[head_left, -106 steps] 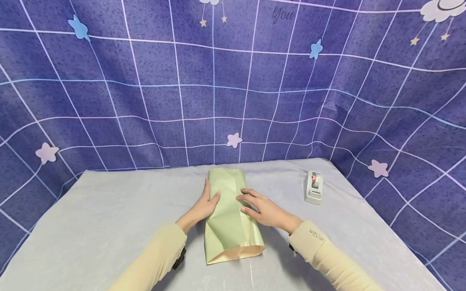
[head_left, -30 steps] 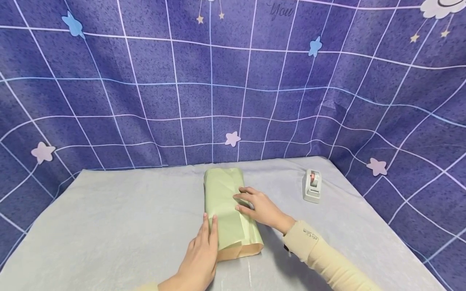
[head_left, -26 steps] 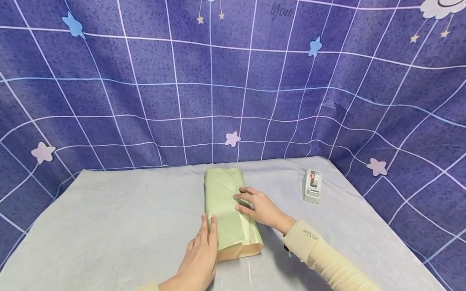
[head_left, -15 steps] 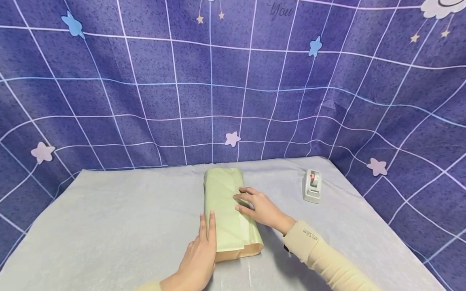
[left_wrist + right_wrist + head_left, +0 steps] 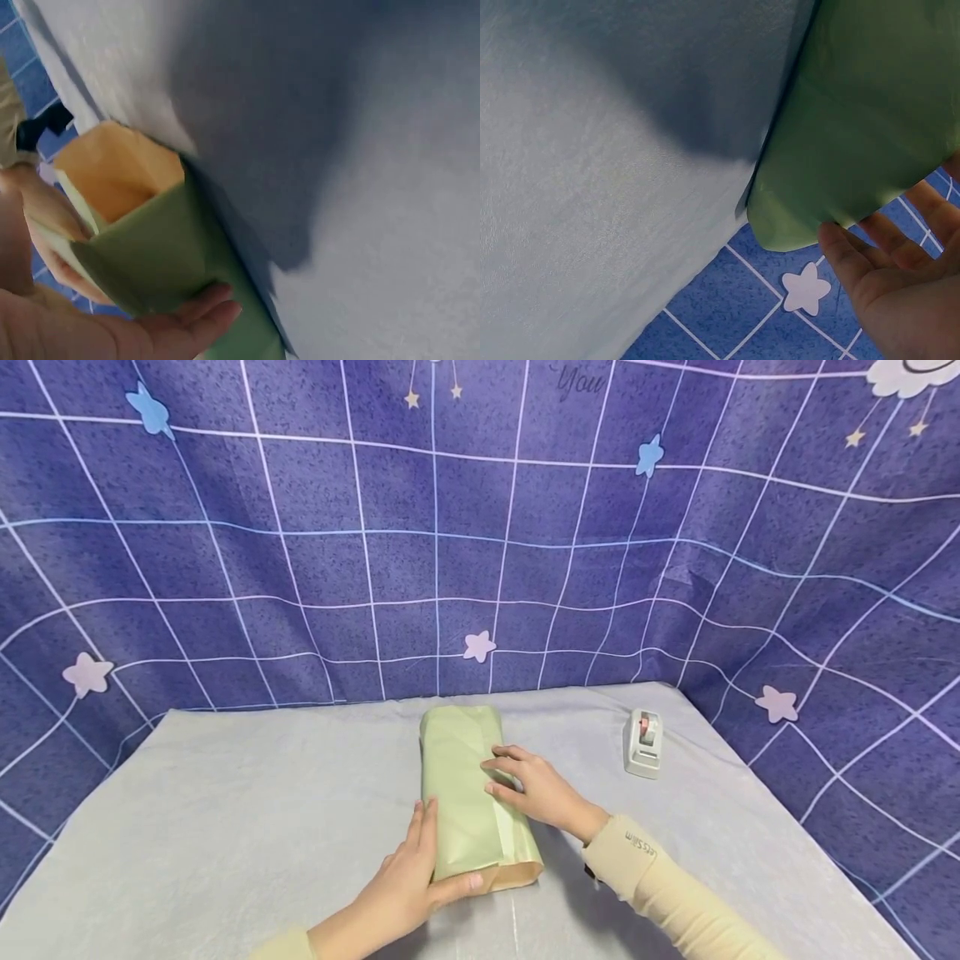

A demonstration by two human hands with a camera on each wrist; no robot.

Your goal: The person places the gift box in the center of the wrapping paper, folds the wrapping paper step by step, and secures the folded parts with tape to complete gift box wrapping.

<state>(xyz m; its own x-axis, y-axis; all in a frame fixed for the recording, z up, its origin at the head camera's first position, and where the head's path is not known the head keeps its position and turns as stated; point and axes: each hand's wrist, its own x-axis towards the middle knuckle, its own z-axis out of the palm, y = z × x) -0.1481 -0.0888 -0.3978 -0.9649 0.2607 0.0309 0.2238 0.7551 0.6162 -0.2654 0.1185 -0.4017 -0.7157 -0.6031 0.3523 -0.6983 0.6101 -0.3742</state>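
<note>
On the table lies a light green paper tube (image 5: 465, 827), flattened like a bag, with a pale orange inside. Its near end gapes, and a hollow interior shows in the left wrist view. My left hand (image 5: 401, 881) touches the tube's near left side with straight fingers, its thumb stretched across the near end. The fingertips of my right hand (image 5: 543, 789) rest on the tube's right side, fingers slightly bent. In the right wrist view, the right-hand fingers (image 5: 844, 251) touch the green paper's edge.
A white tape dispenser (image 5: 643, 743) with a small roll stands to the right of the tube. A pale grey cloth covers the table (image 5: 247, 810). Behind and to the right hangs a purple-blue curtain (image 5: 337, 560) with grid lines and stars.
My left hand has left the tube's middle for its near left corner. Its thumb has since swung out across the near end. My right hand stays almost still.
</note>
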